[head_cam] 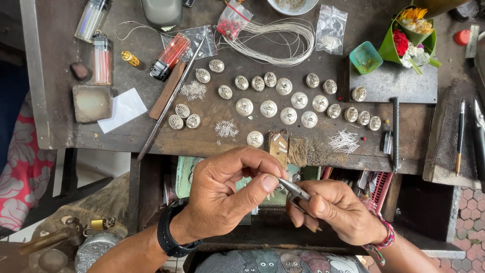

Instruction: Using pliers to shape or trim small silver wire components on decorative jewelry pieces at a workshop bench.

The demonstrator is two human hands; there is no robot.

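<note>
— Left hand (pixel 227 189)?
— Lower centre of the frame, just below the front edge of the surface (pixel 212 139). Thumb and forefinger pressed together at the tips, pinching something too small to make out. Black watch (pixel 169 237) on the wrist.

— And the right hand (pixel 333 207)?
— Just right of it, fingers closed round small metal pliers (pixel 295 191). Plier tips pointing up-left, meeting the left hand's pinch. Braided bracelet (pixel 384 242) at that wrist.

— The grip, then?
— Both closed: left pinching the tiny piece, right wrapped on the pliers.

— Up on the surface?
— Round silver buttons (pixel 269 108) spread in loose rows across the middle, one lone button (pixel 255 138) nearest the hands at the front edge. Small heaps of tiny silver bits (pixel 227 128) centre-left, short wire pins (pixel 344 140) in a fan to the right.

— Upper part of the frame?
— Coil of pale wire (pixel 283 38) at top centre, small plastic bags beside it. Lighters (pixel 101 59) at upper left. Leaf tray with flowers (pixel 410 35) at upper right, green cup (pixel 366 57) just beside it on a dark metal plate (pixel 399 83).

— Right edge?
— Pen-like tool (pixel 460 136) lying on a dark cloth, well apart from the hands.

— Lower left?
— Hammer (pixel 48 242) and a small brass padlock (pixel 98 223), off the surface.
</note>
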